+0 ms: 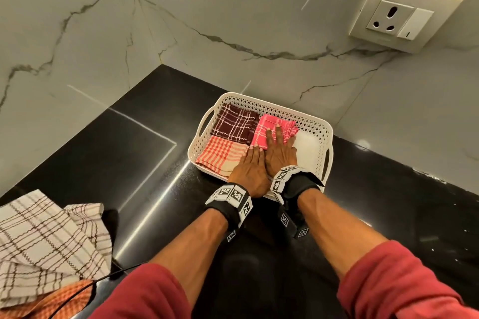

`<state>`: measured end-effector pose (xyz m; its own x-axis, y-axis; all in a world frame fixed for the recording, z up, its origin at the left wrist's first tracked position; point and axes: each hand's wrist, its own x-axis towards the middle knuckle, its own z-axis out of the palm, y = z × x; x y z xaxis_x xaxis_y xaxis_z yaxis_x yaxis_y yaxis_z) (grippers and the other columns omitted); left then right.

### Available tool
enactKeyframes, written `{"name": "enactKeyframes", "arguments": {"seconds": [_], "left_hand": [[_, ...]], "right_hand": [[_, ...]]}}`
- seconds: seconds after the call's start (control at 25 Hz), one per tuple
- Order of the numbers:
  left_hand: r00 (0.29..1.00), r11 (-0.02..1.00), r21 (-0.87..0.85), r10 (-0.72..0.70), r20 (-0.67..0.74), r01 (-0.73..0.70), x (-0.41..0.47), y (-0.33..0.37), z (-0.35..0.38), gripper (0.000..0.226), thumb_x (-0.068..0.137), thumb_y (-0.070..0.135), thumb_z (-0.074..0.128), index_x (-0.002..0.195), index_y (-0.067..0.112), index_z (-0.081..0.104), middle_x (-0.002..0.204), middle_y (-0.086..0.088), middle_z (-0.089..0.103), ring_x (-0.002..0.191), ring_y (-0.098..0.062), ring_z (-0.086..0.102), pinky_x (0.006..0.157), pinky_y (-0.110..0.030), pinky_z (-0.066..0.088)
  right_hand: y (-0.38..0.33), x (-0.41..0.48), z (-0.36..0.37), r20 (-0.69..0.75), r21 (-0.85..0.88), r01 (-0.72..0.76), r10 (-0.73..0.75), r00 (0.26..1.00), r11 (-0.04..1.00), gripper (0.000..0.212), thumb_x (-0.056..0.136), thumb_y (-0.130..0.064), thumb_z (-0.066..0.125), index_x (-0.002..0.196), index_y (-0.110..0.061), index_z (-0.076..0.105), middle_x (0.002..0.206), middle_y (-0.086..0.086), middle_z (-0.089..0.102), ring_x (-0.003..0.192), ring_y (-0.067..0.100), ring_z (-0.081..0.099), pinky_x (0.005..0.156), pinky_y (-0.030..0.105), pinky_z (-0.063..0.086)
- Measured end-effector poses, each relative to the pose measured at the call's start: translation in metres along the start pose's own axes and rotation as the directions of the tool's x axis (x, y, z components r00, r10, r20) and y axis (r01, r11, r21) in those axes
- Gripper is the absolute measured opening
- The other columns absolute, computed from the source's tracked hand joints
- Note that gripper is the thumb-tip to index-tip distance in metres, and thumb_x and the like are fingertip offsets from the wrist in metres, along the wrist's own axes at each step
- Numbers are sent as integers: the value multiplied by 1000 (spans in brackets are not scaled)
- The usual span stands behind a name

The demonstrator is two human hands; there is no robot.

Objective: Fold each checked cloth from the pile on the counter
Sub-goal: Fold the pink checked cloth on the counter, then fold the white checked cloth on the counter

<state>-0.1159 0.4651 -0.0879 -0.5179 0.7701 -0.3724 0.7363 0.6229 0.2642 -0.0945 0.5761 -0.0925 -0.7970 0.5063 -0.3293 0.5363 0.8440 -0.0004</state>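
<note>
Right now I am watching both hands working inside the white basket [259, 100], which is sitting on the black counter [145, 142] at about one o'clock from the middle of my feed. The right hand [281, 154] is lying flat with its fingers straight and released, pressing down on the pink checked cloth [272, 119] in the basket's two o'clock corner. The left hand [250, 172] is lying just beside it, also flat and gripping nothing. Its fingertips are resting at the edge of the peach checked cloth [220, 154], which is filling the eight o'clock corner. A maroon checked cloth [233, 123] is lying folded at ten o'clock, touching both others. The four o'clock corner is showing white, and I cannot tell whether that is cloth or bare basket floor. Both wrists are wearing black marker bands [234, 194]. Down at eight o'clock in my view, well apart from the basket, the unfolded pile [39, 259] is lying on the counter, with a brown-lined white cloth [51, 220] rumpled over an orange cloth [70, 295]. A wall socket [394, 18] is showing at two o'clock.
</note>
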Motion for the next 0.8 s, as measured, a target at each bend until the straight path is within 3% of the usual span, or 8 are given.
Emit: {"name": "enactKeyframes", "arguments": {"seconds": [0.12,0.24,0.36,0.48,0.6,0.68,0.8], "left_hand": [[997,997,-77,9,-77,-15,-2,1,-3,86,95,52,38,154,2,1,162,-16,-1,151,-26,-1,123,-39,6],[971,988,-133,41,-237,-74,-11,-1,-3,75,94,31,50,154,5,13,162,-14,12,151,-24,8,123,-33,7],[906,980,-172,20,-423,-102,-25,1,-6,63,95,20,51,151,6,25,159,-13,23,150,-24,12,123,-33,11],[870,956,-275,-49,-490,-100,-51,1,-9,57,96,20,53,147,8,31,158,-12,28,150,-24,15,122,-37,13],[826,925,-369,-136,-546,-92,-98,-18,-2,56,94,19,56,145,4,36,152,-14,37,144,-27,30,118,-41,22],[743,897,-431,-224,-631,-95,-139,-42,10,48,92,20,59,136,4,46,138,-14,51,129,-27,47,110,-39,35],[634,879,-471,-407,-657,76,-205,-91,43,48,90,23,63,132,3,51,132,-16,56,122,-31,52,103,-36,36]], "right_hand": [[-3,-7,-6,55,103,-14,8,998,995,59,106,-24,25,156,-20,-6,163,6,-18,147,48,-5,113,64,23],[-11,-26,-14,-9,171,-83,86,996,982,62,105,-26,29,156,-15,-5,163,12,-15,147,48,-5,113,67,19],[-16,-44,-38,-118,163,-148,168,979,975,77,101,-36,41,154,0,-1,161,25,1,148,46,8,113,63,24],[-27,-64,-57,-182,174,-144,175,967,974,82,95,-38,53,151,6,12,154,30,25,142,45,26,109,56,33],[-70,-99,-50,-316,202,-6,71,946,979,59,94,-30,52,140,4,35,133,23,53,125,38,49,99,48,41],[-115,-127,-36,-393,248,149,-41,919,957,35,95,-23,48,124,-4,50,117,18,64,111,35,59,93,44,46],[-188,-168,-10,-363,267,377,-270,892,887,26,95,-22,45,110,-7,60,109,17,68,103,35,63,87,42,47]]}}
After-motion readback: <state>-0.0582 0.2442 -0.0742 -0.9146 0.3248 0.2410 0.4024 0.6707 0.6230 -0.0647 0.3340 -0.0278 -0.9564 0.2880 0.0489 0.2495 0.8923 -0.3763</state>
